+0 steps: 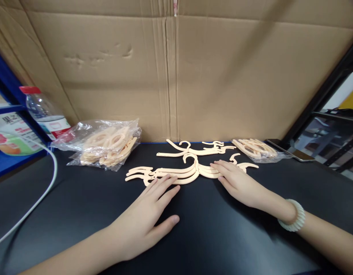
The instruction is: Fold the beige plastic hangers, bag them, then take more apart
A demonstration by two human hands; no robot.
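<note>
Left hand [147, 221] is wide open, fingers on the nearer cream hangers [187, 180], and the right hand [242, 183] is open on their right side too. More hangers [203, 152] sit right behind, near the surface's [205, 229] far edge, between a bigger bag [107, 143] and a smaller bag [255, 148].

Bare hands: 2, comprising 1 left hand [144, 221] and 1 right hand [239, 183].
Bracelet [293, 215]: 1.
Loose hanger pieces [184, 173]: several; exact count unreadable owing to overlap and hand cover.
Left-side clear bags [101, 133]: at least 1; stacked folds prevent an exact count.
Right-side clear bag [259, 149]: 1.
Bagged pieces: several per side; exact count unreadable.
Bottle [47, 110]: 1.
Red cap [30, 90]: 1.
White cable [50, 183]: 1.
Flat dark device [293, 151]: 1.
Black tabletop [207, 236]: 1.
</note>
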